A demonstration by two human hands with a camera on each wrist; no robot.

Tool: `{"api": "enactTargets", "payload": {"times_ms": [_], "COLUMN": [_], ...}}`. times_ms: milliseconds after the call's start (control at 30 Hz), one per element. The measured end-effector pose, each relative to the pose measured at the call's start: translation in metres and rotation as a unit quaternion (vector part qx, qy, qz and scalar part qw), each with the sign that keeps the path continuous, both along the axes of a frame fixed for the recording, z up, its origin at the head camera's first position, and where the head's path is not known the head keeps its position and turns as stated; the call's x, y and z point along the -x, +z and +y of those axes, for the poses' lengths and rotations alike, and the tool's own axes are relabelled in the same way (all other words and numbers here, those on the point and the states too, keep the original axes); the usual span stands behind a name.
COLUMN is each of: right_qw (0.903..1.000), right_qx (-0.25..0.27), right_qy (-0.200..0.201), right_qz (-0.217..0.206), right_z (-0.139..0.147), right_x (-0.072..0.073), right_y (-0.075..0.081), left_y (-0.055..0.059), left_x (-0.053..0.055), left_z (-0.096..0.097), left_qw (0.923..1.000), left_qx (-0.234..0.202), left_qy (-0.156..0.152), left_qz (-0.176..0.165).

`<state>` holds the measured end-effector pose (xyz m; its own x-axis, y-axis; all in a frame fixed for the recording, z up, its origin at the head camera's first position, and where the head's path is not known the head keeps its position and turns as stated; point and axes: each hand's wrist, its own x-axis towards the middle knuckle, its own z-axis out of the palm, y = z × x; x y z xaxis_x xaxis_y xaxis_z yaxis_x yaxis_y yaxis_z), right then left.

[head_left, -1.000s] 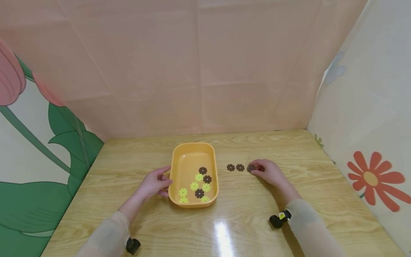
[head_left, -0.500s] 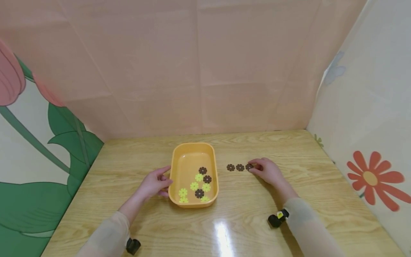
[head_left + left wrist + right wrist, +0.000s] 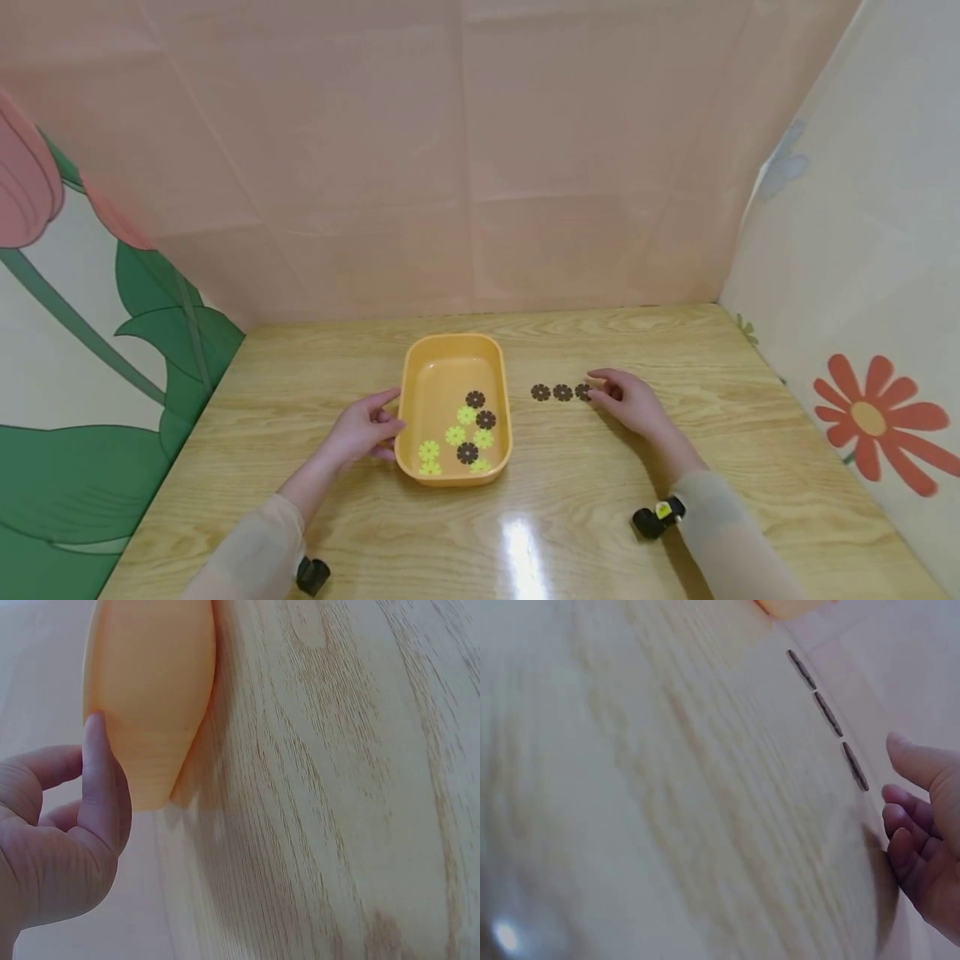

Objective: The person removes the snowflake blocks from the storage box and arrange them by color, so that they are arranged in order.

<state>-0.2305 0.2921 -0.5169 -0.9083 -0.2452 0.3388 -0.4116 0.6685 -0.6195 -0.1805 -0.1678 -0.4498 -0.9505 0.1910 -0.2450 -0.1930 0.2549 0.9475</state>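
Observation:
My left hand (image 3: 362, 429) holds the left rim of a yellow-orange plastic tray (image 3: 422, 367). In the left wrist view, a fingertip lies on the tray's outer wall (image 3: 154, 682), with other fingers beside it. My right hand (image 3: 628, 402) is at the right end of a row of three dark brown notched flower discs. Its thumb and forefinger are parted beside the end disc (image 3: 582, 392), and the right wrist view shows a gap between this disc (image 3: 855, 766) and the fingers. The middle disc (image 3: 562, 392) and left disc (image 3: 541, 392) lie flat on the table.
Several yellow flower discs (image 3: 455, 435) and three brown ones (image 3: 467, 453) lie in the tray's near half. The wooden table (image 3: 360, 533) meets a pink covered wall (image 3: 465, 183) at the back. A flower-painted panel (image 3: 862, 275) borders the right side.
My right hand slid the end brown disc left into line with the other two, then parted its fingers and drew slightly right. The left hand and tray stayed in place.

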Motion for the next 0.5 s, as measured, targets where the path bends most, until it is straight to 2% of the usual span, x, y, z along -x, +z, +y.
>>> {"api": "enactTargets", "payload": {"times_ms": [100,200,500], "right_qw": [0.9997,0.9988,0.9887], "right_qx": [0.018,0.034,0.044], "right_qy": [0.007,0.032,0.143], "right_qz": [-0.014,-0.014,-0.001], "right_z": [-0.004,-0.014,-0.062], "right_x": [-0.002,-0.002,0.003], "right_y": [0.006,0.017,0.054], "left_y": [0.0,0.0,0.0], "left_x": [0.001,0.0,0.001], "left_z": [0.0,0.0,0.0], "left_qw": [1.0,1.0,1.0], "left_qx": [0.002,0.002,0.002], "left_qy": [0.002,0.002,0.001], "left_qz": [-0.002,-0.001,-0.001]}}
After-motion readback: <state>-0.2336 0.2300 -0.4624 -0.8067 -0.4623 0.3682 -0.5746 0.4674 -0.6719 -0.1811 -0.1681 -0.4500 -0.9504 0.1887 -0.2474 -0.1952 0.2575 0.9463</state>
